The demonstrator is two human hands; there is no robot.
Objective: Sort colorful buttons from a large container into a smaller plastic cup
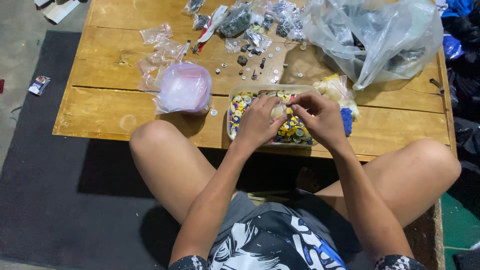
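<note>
A shallow clear plastic tray point(236, 91) full of small yellow, blue and white buttons stands near the front edge of a low wooden table point(110, 107). My left hand point(257, 122) rests over the tray with fingers spread into the buttons. My right hand point(320, 117) hovers over the tray's right half, thumb and fingers pinched together near the left fingertips; what they pinch is too small to tell.
A round container wrapped in pinkish plastic point(185, 87) stands left of the tray. Small zip bags point(157, 35), loose buttons point(272, 75) and a large clear plastic bag point(375, 35) cover the far side. A bag of yellow and blue pieces point(342, 100) lies to the right. My bare knees flank the table.
</note>
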